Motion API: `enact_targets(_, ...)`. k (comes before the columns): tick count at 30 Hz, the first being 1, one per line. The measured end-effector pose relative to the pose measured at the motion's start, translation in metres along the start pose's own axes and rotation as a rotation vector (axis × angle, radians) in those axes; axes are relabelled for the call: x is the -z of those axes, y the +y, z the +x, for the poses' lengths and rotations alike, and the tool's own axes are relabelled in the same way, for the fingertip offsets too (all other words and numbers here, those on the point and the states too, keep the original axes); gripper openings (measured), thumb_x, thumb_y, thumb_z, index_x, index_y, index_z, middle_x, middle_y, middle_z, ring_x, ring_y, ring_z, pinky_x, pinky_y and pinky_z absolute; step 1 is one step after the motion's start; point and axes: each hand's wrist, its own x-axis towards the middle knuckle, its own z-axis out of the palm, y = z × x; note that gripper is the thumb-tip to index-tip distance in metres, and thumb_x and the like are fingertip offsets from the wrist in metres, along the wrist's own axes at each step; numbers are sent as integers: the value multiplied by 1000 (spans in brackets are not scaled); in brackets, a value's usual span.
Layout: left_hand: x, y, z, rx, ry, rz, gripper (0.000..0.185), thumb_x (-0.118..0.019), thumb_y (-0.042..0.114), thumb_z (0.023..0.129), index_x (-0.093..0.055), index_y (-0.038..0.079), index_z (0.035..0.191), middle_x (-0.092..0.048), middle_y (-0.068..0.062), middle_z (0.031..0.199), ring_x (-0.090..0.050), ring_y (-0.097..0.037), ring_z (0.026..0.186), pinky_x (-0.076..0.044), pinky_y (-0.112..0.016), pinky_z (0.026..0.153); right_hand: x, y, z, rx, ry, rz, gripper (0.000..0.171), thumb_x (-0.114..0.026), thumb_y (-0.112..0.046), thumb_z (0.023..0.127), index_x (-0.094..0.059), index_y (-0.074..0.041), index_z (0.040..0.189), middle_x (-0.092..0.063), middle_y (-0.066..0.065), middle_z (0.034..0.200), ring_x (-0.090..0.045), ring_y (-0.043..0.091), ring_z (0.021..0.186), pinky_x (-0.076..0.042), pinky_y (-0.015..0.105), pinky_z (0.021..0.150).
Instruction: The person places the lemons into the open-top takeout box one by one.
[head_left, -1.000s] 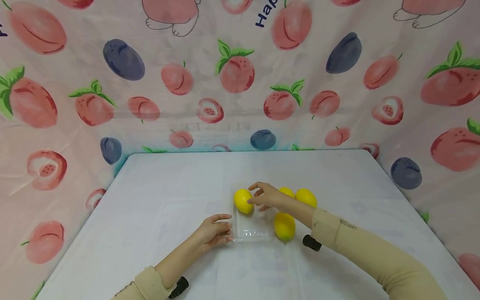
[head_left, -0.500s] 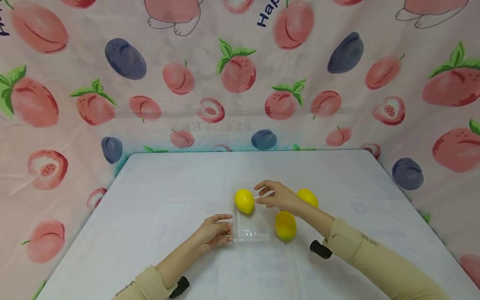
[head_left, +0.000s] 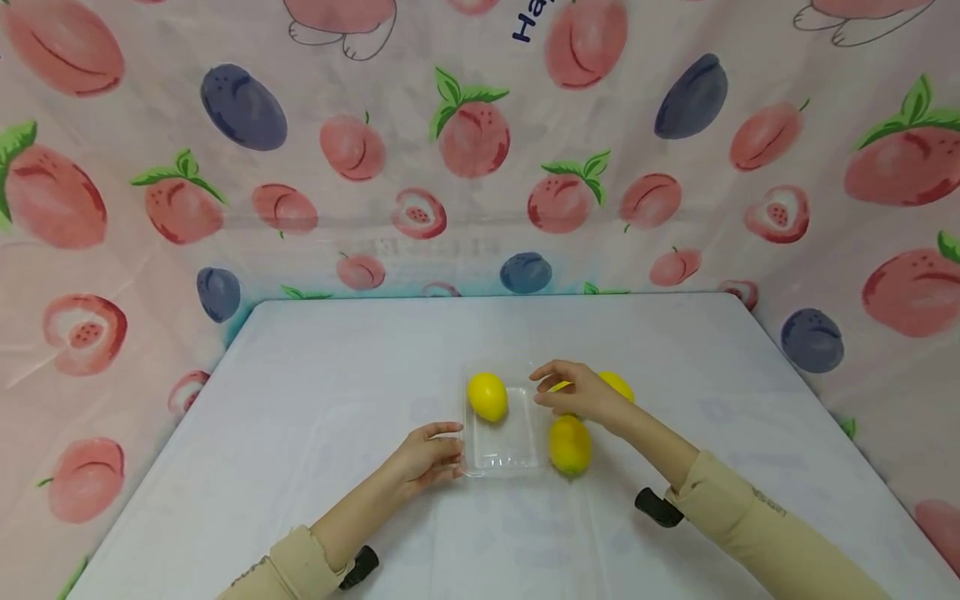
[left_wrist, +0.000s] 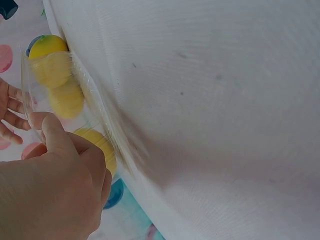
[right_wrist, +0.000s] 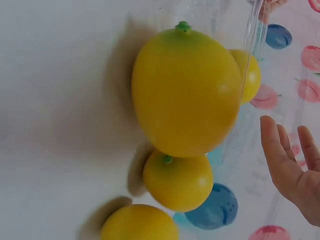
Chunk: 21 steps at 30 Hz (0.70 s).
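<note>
In from the far edge of the counter point(head_left: 360, 350), my left fingers point(head_left: 444, 428) pinch the clear box point(head_left: 502, 472), one lemon point(head_left: 487, 397) in its far-left corner. My right fingers point(head_left: 553, 367), spread near loose lemons point(head_left: 570, 446) at its right edge, should close softly.

Three lemons point(right_wrist: 186, 92) are lying near the edge of the clear tray point(right_wrist: 251, 30) — a fourth lemon point(right_wrist: 252, 77) is showing behind it — and the right hand point(right_wrist: 296, 175) is hovering, fingers extended.

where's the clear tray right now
In the head view, the clear tray sits on the white table, with the left hand at its left edge and three yellow fruits just right of it.
</note>
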Motion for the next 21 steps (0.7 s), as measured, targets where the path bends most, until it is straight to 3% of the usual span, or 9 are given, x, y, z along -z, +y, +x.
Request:
enact_targets(9, 1, 3, -3, 1, -14, -7, 44, -53, -1, 92, -39, -9, 133, -57, 0, 77, -56, -8, 66, -56, -19, 62, 7, 14, -15, 42, 4, 29, 36, -61, -15, 91, -54, 5, 120, -59, 18, 107, -63, 25, 87, -55, 33, 79)
enact_targets(21, 0, 4, -2, 5, -11, 9, 43, -53, -1, 92, -39, -9, 131, -57, 0, 80, -55, -7, 65, -56, -19, 61, 12, 30, -28, 33, 50, -32, 37, -62, -18, 90, -54, 5, 118, -59, 17, 107, -57, 20, 91, -55, 26, 77)
